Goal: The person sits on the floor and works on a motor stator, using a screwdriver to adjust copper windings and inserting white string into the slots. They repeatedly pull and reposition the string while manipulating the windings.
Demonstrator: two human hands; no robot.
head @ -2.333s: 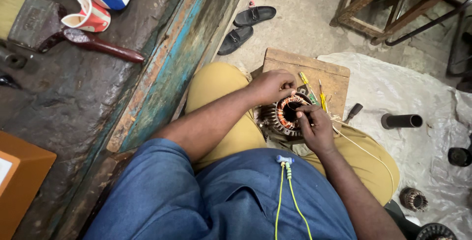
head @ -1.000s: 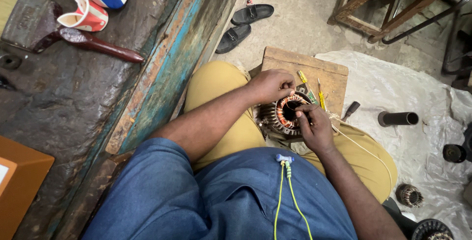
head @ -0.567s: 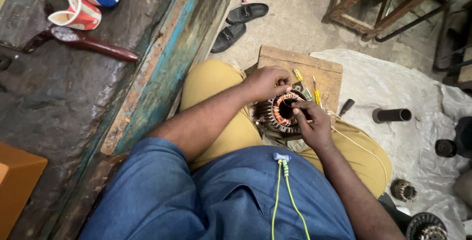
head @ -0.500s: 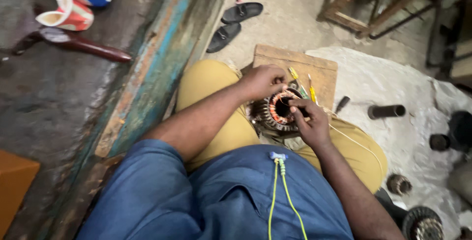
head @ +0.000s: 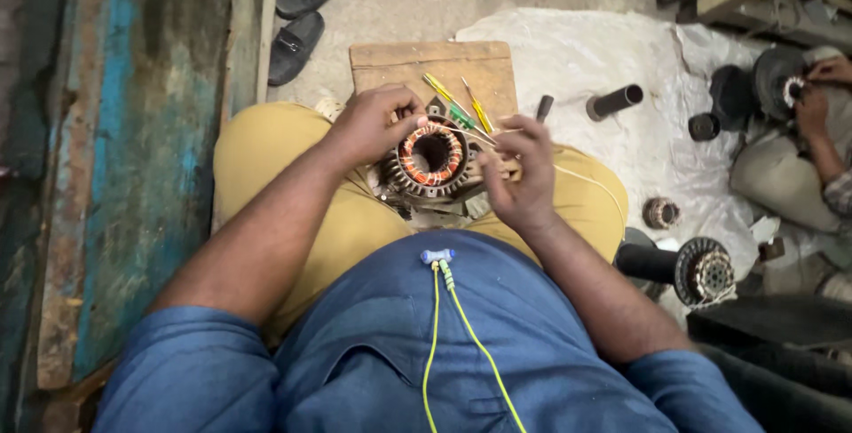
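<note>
Fingers of left hand [head: 377, 122] gripping ringed stator [head: 432, 156]; right hand [head: 519, 171] fingers pinching thin wire [head: 461, 131]

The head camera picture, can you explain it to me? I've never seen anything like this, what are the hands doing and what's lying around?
The camera sits on a person's head and looks down at their own lap; they sit in a blue shirt and mustard trousers. On the lap rests a round metal ring wound with copper-orange wire. The left hand steadies its rim. The right hand pinches a thin pale strand beside it. Past the knees lies a flat wooden board carrying slim yellow and green tools. A white crumpled sheet on the floor holds a short black tube and other round metal parts. Two black sandals lie on the concrete. At the right edge, another person's hand handles a similar part.
</note>
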